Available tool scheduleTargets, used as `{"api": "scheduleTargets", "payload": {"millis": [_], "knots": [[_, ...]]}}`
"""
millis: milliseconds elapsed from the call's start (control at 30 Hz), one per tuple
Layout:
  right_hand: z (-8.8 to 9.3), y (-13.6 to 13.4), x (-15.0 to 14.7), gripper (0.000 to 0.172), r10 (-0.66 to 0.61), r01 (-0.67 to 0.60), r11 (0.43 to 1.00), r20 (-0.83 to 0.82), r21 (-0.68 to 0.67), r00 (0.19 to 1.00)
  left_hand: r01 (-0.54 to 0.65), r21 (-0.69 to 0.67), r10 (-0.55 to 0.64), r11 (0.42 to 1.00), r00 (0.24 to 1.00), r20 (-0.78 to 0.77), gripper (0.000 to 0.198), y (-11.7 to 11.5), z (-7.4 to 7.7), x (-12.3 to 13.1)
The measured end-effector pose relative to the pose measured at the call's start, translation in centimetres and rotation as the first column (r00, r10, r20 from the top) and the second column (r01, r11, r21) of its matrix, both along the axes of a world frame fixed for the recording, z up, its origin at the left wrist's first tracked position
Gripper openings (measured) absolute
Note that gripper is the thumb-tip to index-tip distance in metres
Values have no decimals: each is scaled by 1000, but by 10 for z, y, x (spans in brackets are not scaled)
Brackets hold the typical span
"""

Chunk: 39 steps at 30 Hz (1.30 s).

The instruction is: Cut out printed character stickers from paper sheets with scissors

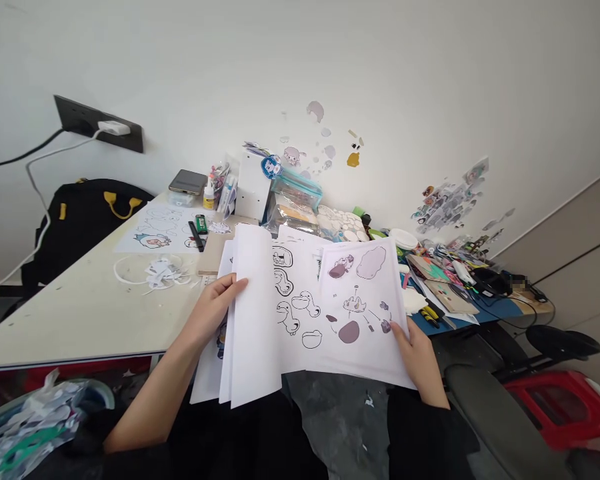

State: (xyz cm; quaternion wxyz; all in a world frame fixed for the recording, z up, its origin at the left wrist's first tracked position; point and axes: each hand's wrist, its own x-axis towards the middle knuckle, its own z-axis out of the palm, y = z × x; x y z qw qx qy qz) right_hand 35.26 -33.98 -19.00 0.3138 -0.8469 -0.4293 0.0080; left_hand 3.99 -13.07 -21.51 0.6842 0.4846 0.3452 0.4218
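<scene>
Left fingers (237, 287): pinching curled sheets (255, 320), center.
Right fingers (400, 336): grasping printed page (357, 283), center-right.
Leafing: apparently underway, next needing separated sheets.

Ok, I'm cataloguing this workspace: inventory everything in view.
printed sheets: several, white, centre
desk: one, cream, left
glue bottle: one, white-and-yellow, desk
smartphone: one, dark, near glue bottle
zip pouch: one, turquoise-edged, desk
paper scraps: many, white, desk
paper cutouts: many, mixed, wall
socket panel: one, black, wall's left
charger: one, white, socket panel
backpack: one, black, left
scrap bin: one, bluish, bottom left
supplies: uncountable, mixed, right
chair: one, dark, bottom right
left hand: one, bare, gripping sheets
right hand: one, bare, gripping sheets
</scene>
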Motion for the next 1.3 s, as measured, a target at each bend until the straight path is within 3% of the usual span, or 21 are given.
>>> {"api": "scheduleTargets", "payload": {"millis": [133, 267, 333, 400, 467, 533, 633, 700, 800, 867, 1000, 1133, 1300], "knots": [[3, 11, 3, 48, 5, -4, 998, 22, -57, 1000, 13, 28, -12, 1000, 999, -49, 32, -2, 4, 1], [14, -4, -6, 59, -92, 99, 991, 87, -87, 992, 31, 75, -24, 997, 996, -85, 35, -3, 5, 2], [18, -17, -25, 62, -202, 208, 978, 193, -12, 960, 28, 103, -19, 994, 997, -80, 37, -3, 5, 2], [16, -25, -57, 57, -283, 252, 956, 246, 149, 927, 24, 117, -16, 993, 997, -71, 37, -3, 4, 2], [10, -25, -99, 44, -179, 143, 944, 100, 298, 979, 20, 116, -12, 993, 997, -70, 37, -3, 2, 1], [4, -18, -143, 30, 69, -49, 927, -42, 372, 997, 28, 105, -21, 994, 997, -69, 39, -3, 1, 0], [-2, 2, -191, 21, 300, -260, 834, -3, 486, 954, 64, 89, -60, 994, 997, -45, 26, -2, -1, -1], [-3, 18, -204, 23, 376, -315, 828, -43, 464, 926, 82, 82, -80, 993, 997, -18, 15, -2, 0, -2], [-8, 47, -206, 44, 449, -372, 880, -265, 296, 853, 74, 73, -76, 995, 997, 25, 25, -3, 3, -3], [-14, 66, -207, 63, 483, -449, 875, -391, 182, 784, 52, 56, -57, 997, 995, 81, 40, -4, 3, -3], [-26, 87, -223, 75, 499, -494, 860, -401, 124, 768, -42, -52, 52, 998, 976, 211, 66, -3, 0, -5], [-28, 88, -239, 71, 503, -491, 862, -326, 122, 801, -186, -178, 232, 966, 930, 286, 36, 0, 0, -4], [-27, 89, -239, 67, 505, -497, 862, -279, 102, 817, -168, -171, 214, 971, 927, 308, 29, 3, 1, -1]]}}
